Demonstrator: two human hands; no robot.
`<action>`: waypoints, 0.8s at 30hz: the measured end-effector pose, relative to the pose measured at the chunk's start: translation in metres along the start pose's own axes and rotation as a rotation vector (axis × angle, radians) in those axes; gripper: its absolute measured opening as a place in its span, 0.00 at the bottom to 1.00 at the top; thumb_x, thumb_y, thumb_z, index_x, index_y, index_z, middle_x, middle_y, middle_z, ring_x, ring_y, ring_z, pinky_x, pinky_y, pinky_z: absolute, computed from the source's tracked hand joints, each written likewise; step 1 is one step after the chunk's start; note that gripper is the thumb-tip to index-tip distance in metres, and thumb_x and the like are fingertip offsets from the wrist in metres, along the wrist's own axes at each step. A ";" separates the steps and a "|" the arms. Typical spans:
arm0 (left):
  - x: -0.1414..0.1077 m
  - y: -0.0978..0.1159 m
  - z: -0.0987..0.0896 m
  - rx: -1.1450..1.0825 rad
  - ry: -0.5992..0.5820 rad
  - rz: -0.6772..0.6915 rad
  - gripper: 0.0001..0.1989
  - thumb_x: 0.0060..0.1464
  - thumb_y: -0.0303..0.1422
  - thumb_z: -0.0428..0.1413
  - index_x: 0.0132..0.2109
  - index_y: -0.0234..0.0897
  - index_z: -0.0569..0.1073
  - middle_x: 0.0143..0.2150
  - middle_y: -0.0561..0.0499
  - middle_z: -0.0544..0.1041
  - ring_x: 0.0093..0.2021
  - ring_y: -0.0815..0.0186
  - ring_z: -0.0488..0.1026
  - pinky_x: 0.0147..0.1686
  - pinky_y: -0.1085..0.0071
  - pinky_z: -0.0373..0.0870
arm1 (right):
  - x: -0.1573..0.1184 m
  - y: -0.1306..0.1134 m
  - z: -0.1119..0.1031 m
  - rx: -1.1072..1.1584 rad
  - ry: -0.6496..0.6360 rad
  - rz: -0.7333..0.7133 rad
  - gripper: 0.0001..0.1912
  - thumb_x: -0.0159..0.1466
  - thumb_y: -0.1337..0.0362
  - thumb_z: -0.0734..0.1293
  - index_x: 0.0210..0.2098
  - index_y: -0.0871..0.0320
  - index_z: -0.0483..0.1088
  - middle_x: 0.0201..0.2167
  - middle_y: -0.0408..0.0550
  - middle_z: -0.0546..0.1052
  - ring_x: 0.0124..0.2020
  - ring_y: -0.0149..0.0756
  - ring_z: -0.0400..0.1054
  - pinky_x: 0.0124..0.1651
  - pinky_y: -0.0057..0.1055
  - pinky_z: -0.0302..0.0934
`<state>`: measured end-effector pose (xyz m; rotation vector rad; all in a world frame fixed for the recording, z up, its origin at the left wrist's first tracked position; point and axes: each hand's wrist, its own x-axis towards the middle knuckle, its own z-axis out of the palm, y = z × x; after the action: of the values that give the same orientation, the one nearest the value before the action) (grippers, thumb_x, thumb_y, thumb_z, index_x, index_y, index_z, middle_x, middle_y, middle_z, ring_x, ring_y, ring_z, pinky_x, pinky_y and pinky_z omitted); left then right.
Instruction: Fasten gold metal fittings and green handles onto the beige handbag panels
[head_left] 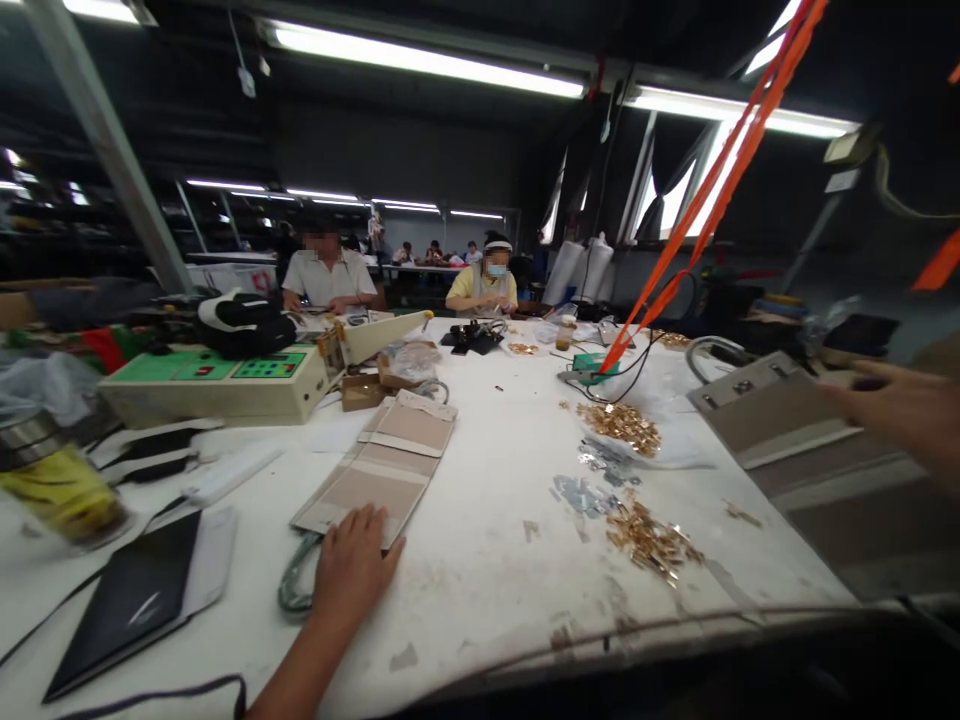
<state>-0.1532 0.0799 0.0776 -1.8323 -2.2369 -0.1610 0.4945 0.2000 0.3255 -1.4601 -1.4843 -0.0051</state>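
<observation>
- The left hand [356,560] rested on the near end of a beige panel [412,430].
- The right hand [896,405] was at a second panel [776,415].
- Gold metal pieces [626,428] and silver pieces [583,496] lay between on the white tabletop [480,560].

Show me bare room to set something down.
The widest free patch of white table lies between the beige panel under the left hand and the loose metal pieces; a smaller one, between that panel and the black flat item. Crowded: around the green-topped machine and the second panel at right.
</observation>
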 end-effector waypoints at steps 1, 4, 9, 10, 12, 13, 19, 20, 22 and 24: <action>0.001 -0.004 0.002 -0.003 0.023 0.020 0.24 0.66 0.36 0.53 0.65 0.31 0.74 0.67 0.40 0.72 0.67 0.48 0.67 0.66 0.51 0.61 | -0.010 -0.011 0.027 -0.116 -0.034 0.118 0.11 0.57 0.63 0.79 0.22 0.52 0.75 0.12 0.43 0.67 0.14 0.28 0.54 0.23 0.32 0.44; 0.002 -0.017 0.005 -0.057 0.165 0.068 0.21 0.66 0.28 0.50 0.62 0.37 0.76 0.64 0.45 0.76 0.63 0.51 0.72 0.63 0.52 0.65 | -0.069 -0.051 0.125 0.035 -0.407 0.354 0.11 0.65 0.56 0.73 0.40 0.58 0.81 0.14 0.43 0.69 0.18 0.32 0.61 0.25 0.30 0.53; -0.020 -0.049 -0.003 -0.253 0.504 0.201 0.20 0.71 0.33 0.49 0.65 0.41 0.72 0.63 0.48 0.77 0.62 0.54 0.74 0.63 0.54 0.70 | -0.165 -0.129 0.271 0.670 -0.828 0.703 0.22 0.61 0.52 0.76 0.44 0.62 0.75 0.28 0.46 0.77 0.21 0.30 0.65 0.21 0.25 0.52; -0.029 -0.056 -0.007 -0.295 0.525 0.246 0.21 0.71 0.33 0.49 0.67 0.43 0.70 0.64 0.49 0.76 0.64 0.56 0.72 0.65 0.56 0.69 | -0.176 -0.142 0.291 0.734 -0.840 0.733 0.23 0.60 0.50 0.76 0.45 0.62 0.73 0.35 0.47 0.78 0.25 0.30 0.68 0.22 0.24 0.55; -0.049 -0.070 -0.013 -0.346 0.509 0.338 0.25 0.70 0.30 0.49 0.71 0.46 0.65 0.67 0.51 0.73 0.67 0.59 0.70 0.69 0.59 0.66 | -0.193 -0.161 0.323 0.830 -0.859 0.811 0.24 0.62 0.47 0.74 0.44 0.61 0.71 0.37 0.47 0.77 0.28 0.29 0.69 0.25 0.23 0.58; -0.059 -0.077 -0.015 -0.349 0.487 0.378 0.26 0.69 0.29 0.50 0.71 0.48 0.64 0.68 0.51 0.72 0.68 0.60 0.69 0.69 0.60 0.66 | -0.200 -0.166 0.334 0.861 -0.860 0.850 0.23 0.63 0.47 0.74 0.43 0.61 0.70 0.36 0.47 0.77 0.28 0.28 0.68 0.25 0.22 0.58; -0.097 -0.122 -0.011 -0.201 0.206 0.612 0.38 0.60 0.25 0.51 0.74 0.54 0.60 0.71 0.55 0.67 0.69 0.58 0.69 0.64 0.59 0.71 | -0.229 -0.154 0.369 0.866 -0.740 1.041 0.11 0.67 0.62 0.71 0.37 0.57 0.64 0.27 0.40 0.71 0.20 0.24 0.61 0.21 0.20 0.56; -0.100 -0.129 -0.009 -0.200 0.161 0.630 0.39 0.59 0.25 0.50 0.75 0.55 0.59 0.72 0.55 0.66 0.69 0.57 0.68 0.65 0.57 0.70 | -0.231 -0.151 0.370 0.861 -0.748 1.050 0.10 0.66 0.63 0.71 0.37 0.58 0.65 0.25 0.39 0.70 0.19 0.24 0.60 0.20 0.20 0.56; -0.104 -0.140 -0.007 -0.237 0.083 0.630 0.36 0.61 0.29 0.52 0.73 0.59 0.61 0.71 0.57 0.66 0.70 0.56 0.67 0.65 0.54 0.68 | -0.230 -0.149 0.368 0.854 -0.784 1.041 0.08 0.63 0.66 0.72 0.35 0.59 0.67 0.22 0.38 0.68 0.18 0.25 0.59 0.19 0.20 0.55; -0.102 -0.144 -0.010 -0.317 0.010 0.573 0.30 0.63 0.36 0.56 0.70 0.62 0.65 0.69 0.58 0.69 0.67 0.55 0.70 0.64 0.56 0.70 | -0.229 -0.151 0.361 0.850 -0.813 0.991 0.06 0.60 0.70 0.71 0.35 0.61 0.70 0.20 0.37 0.66 0.17 0.25 0.57 0.18 0.21 0.54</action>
<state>-0.2742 -0.0492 0.0712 -2.5445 -1.6566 -0.4300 0.1024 0.2115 0.0981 -1.3266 -0.9172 1.7539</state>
